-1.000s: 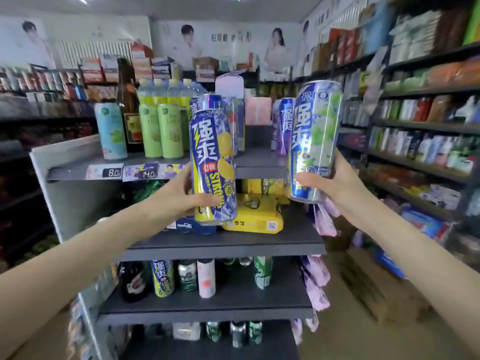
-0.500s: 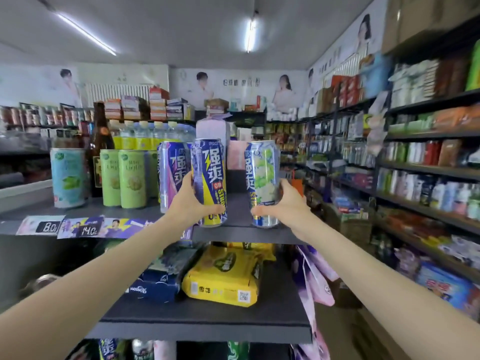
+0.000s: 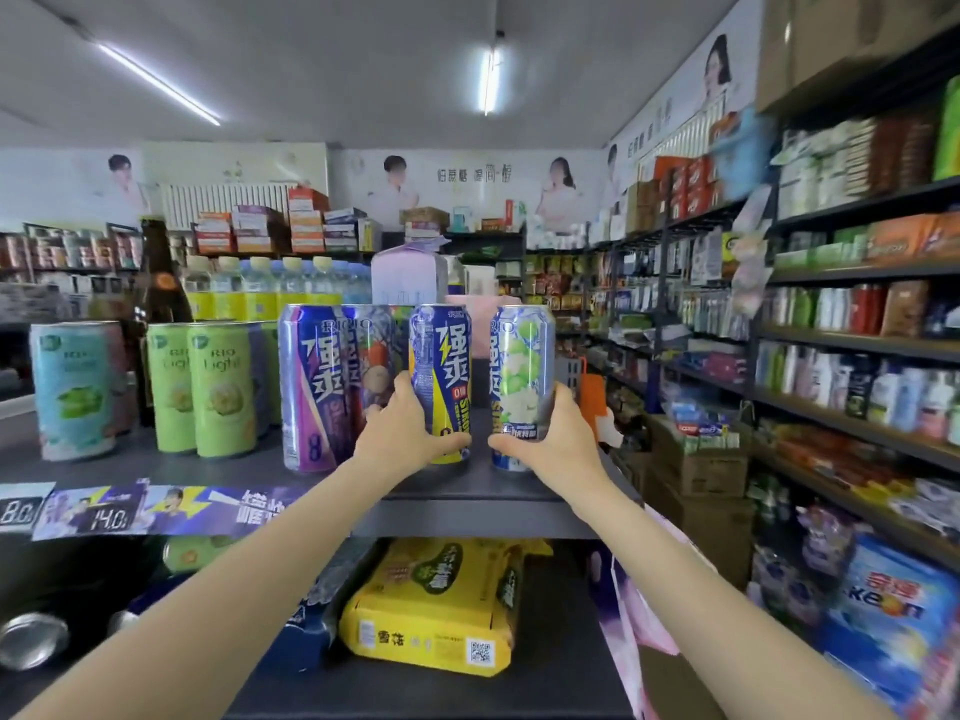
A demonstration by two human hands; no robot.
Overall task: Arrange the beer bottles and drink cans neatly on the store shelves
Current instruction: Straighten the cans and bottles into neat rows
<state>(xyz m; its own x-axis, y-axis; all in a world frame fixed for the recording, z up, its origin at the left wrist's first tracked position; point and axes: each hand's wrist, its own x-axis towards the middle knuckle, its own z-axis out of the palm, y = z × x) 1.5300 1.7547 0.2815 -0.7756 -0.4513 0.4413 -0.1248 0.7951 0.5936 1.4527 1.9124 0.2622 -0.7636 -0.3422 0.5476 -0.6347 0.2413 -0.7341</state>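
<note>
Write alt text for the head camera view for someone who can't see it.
Two hands set tall cans upright on a store's top shelf: the left hand grips a blue-and-yellow can, the right hand a white-and-green can, beside a purple can.

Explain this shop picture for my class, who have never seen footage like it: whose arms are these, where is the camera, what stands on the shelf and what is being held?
There is no machine here. The arms belong to a person wearing a wide-angle camera on the head, so the single view looks forward and down along them.

The left hand grips a blue and yellow can. The right hand grips a white and green can. Both cans stand upright at the front of the top shelf.

To their left on that shelf stand a purple can, green RIO Light cans, a pale blue can and a dark bottle. On the shelf below lies a yellow pack.
</note>
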